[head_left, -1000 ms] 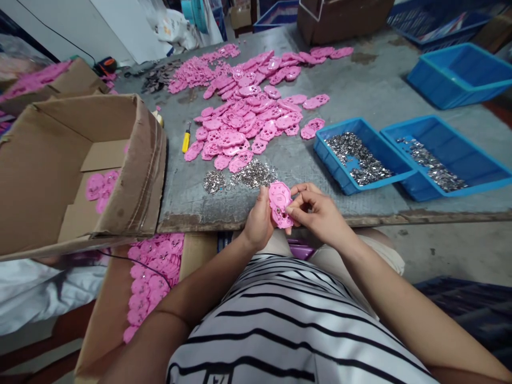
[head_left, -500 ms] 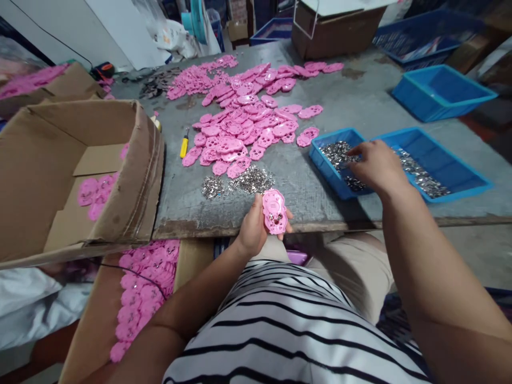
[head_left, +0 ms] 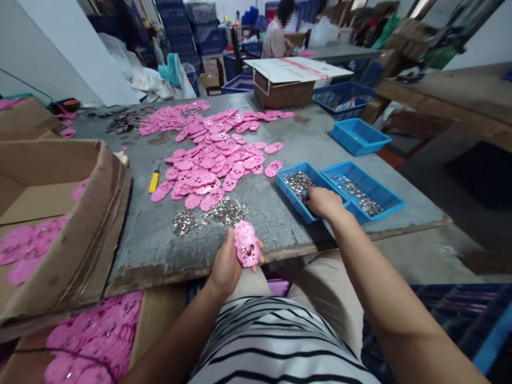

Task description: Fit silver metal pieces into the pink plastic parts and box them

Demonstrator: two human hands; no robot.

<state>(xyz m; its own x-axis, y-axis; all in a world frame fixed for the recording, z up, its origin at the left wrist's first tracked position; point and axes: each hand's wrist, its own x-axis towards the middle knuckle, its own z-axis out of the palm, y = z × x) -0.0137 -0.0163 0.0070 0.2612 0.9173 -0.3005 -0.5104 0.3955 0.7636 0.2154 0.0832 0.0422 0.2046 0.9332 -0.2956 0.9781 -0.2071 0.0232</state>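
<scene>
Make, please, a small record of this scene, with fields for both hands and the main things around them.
Left hand: holds one pink piece
Right hand: reaches into a blue tray of small metal parts; fingertips hidden
Beside that tray: second blue tray, also with metal parts
On table: pile of pink pieces, two small metal heaps
Tool: yellow-handled, left of the pile
At left: cardboard box with pink pieces inside

The left grip [head_left: 226, 266] holds a pink, wavy-edged plate [head_left: 245, 238] bearing metal bits [head_left: 243, 249].
</scene>
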